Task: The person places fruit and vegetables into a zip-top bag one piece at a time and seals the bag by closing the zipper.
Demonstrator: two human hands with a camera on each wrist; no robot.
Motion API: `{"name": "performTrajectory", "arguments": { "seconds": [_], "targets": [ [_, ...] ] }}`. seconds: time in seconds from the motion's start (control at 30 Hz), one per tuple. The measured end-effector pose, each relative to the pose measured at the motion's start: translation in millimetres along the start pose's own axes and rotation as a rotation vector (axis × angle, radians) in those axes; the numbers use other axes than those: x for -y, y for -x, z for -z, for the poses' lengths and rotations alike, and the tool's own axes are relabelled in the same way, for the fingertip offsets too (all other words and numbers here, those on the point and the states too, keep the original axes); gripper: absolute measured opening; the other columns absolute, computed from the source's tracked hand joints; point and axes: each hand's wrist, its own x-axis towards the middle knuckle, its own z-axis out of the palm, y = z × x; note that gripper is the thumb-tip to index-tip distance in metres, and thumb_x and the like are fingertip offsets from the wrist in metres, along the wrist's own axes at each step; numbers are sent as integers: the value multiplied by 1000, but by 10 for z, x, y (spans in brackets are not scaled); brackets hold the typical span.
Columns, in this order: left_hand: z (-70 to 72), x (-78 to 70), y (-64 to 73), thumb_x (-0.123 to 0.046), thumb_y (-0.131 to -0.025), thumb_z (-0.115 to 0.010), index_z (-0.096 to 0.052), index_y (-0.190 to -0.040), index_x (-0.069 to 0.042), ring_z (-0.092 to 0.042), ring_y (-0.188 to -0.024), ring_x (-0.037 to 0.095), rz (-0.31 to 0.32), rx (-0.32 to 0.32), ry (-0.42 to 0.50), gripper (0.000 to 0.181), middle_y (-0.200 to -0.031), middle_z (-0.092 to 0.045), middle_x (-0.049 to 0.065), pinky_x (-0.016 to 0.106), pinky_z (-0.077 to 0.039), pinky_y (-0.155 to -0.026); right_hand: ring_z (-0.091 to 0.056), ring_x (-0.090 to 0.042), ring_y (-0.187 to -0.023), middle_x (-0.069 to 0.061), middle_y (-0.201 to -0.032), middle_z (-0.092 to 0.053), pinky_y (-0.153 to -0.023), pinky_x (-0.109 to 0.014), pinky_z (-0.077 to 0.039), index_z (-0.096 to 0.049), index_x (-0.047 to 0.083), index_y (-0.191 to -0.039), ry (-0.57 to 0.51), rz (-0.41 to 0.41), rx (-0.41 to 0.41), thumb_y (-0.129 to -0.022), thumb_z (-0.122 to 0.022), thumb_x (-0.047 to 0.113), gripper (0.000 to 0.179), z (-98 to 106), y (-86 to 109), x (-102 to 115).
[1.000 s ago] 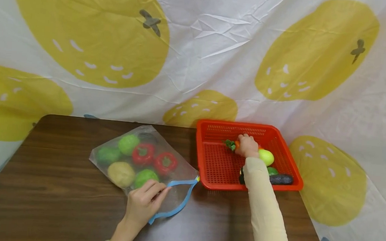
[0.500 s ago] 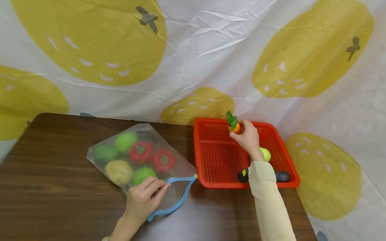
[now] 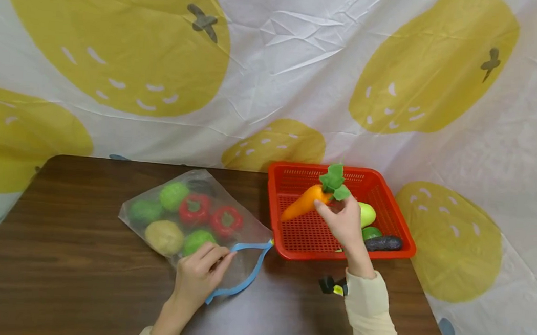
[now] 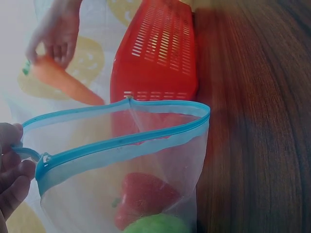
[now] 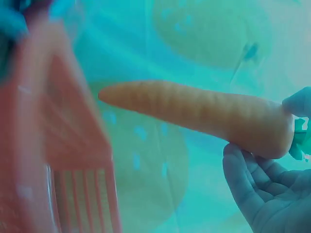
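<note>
An orange carrot (image 3: 307, 200) with green leaves hangs above the red basket (image 3: 272, 209), its tip pointing left and down. My right hand (image 3: 345, 218) pinches it by the thick leafy end; the right wrist view shows the carrot (image 5: 194, 109) between thumb and fingers. My left hand (image 3: 201, 276) pinches the blue zip edge of a clear mesh bag (image 3: 255, 228) lying on the table. In the left wrist view the bag's blue-rimmed mouth (image 4: 121, 141) stands open. Inside the bag are two red peppers (image 3: 195, 209), a potato (image 3: 164, 237) and several green round vegetables (image 3: 174, 196).
In the basket's right side lie a yellow-green round vegetable (image 3: 367, 214), a green one (image 3: 371, 233) and a dark long one (image 3: 384, 243). The dark wooden table (image 3: 81, 279) meets a fruit-print cloth (image 3: 273, 86) at the back.
My right hand has lifted the carrot out from the basket's contents and drawn it back toward me, swinging its tip left. My left hand keeps its hold on the bag's edge.
</note>
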Motion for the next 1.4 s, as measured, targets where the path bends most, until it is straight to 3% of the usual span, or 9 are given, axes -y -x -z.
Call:
{"name": "performTrajectory", "arguments": {
  "seconds": [0.17, 0.3, 0.43, 0.57, 0.77, 0.97, 1.2, 1.4],
  "targets": [
    [6, -8, -17, -25, -94, -59, -64, -69, -6, -45, -44, 4, 16, -8, 22, 31, -64, -55, 0, 11, -36, -40, -59, -7, -85, 0, -99, -61, -72, -20, -51, -49, -17, -111, -265, 91, 20, -78, -60, -13, 35, -193, 483, 46],
    [14, -17, -28, -23, -93, -59, -64, -70, -5, -45, -44, 5, 27, -9, 35, 30, -64, -55, 1, 12, -37, -40, -60, -7, -89, 3, -104, -62, -73, -21, -52, -47, -20, -111, -370, 173, 97, -76, -58, -14, 37, -409, 849, -22],
    [19, -21, -35, -23, -93, -59, -64, -70, -5, -46, -44, 5, 30, -10, 32, 30, -64, -55, 1, 12, -39, -41, -60, -8, -85, -10, -101, -63, -67, -23, -53, -53, -11, -111, -290, 220, 131, -72, -64, -12, 40, -678, 1110, -154],
    [30, -29, -45, -23, -94, -58, -64, -71, -4, -46, -44, 6, 32, -8, 28, 30, -64, -55, 2, 13, -38, -40, -60, -8, -85, -23, -99, -60, -66, -26, -54, -52, -9, -110, -256, 217, 119, -68, -66, -15, 44, -974, 1250, -202],
    [44, -45, -45, -24, -94, -58, -64, -72, -4, -46, -44, 7, 51, 21, 33, 30, -65, -55, 3, 14, -38, -40, -62, -12, -80, -25, -94, -60, -58, -35, -55, -50, -13, -107, -248, 218, 64, -67, -65, -15, 42, -1313, 1330, -103],
    [38, -52, -35, -26, -94, -57, -64, -70, -7, -46, -44, 4, 35, 21, -8, 32, -66, -56, 1, 13, -38, -40, -60, -9, -87, -26, -97, -61, -68, -28, -55, -51, -11, -108, -287, 172, 110, -69, -67, -12, 42, -1550, 1303, -209],
    [27, -44, -25, -24, -94, -57, -63, -70, -6, -46, -43, 6, 21, -4, 17, 31, -66, -57, 3, 13, -36, -38, -61, -10, -76, -8, -86, -66, -66, -22, -52, -57, 5, -101, -59, 263, 135, -70, -75, 0, 36, -1773, 1194, -465],
    [25, -54, -28, -23, -94, -58, -64, -70, -6, -50, -45, 8, 6, -8, 24, 31, -65, -58, 2, 15, -40, -41, -62, -15, -71, -8, -79, -65, -66, -18, -49, -62, 1, -89, 139, 374, 171, -69, -75, 1, 23, -1887, 1120, -500]
  ]
}}
